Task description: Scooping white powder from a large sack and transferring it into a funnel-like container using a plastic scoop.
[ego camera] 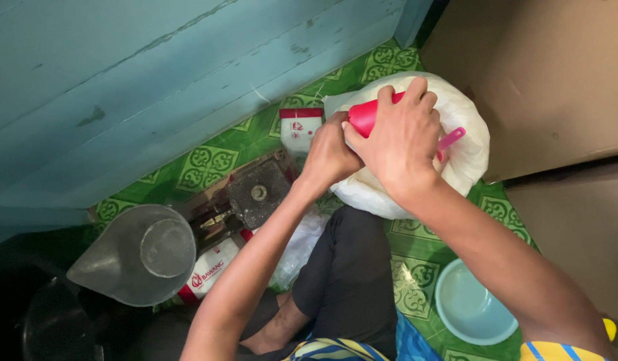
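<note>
The right hand (401, 144) lies over the red plastic scoop (364, 115), its grip wrapped down around the cup's body, while the left hand (330, 155) bunches its grip closed on the mouth of the large white translucent plastic sack (466, 150) just below the scoop. To handle this well, I judge the left hand should hold the sack's opening taut and wide so the scoop passes without snagging the thin film, and the right should keep the cup level (its pink handle (450, 139) sticks out to the right, a handy lever for tilting).

The scoop is a small, smooth red cup, mostly hidden under the palm; whether it is full cannot be seen. It sits on top of the bulging sack, which rests on the green patterned floor (416, 284) against the brown cardboard box (549, 80). Nearby lie a pale blue round bowl (470, 311) and a clear plastic funnel (143, 254).
</note>
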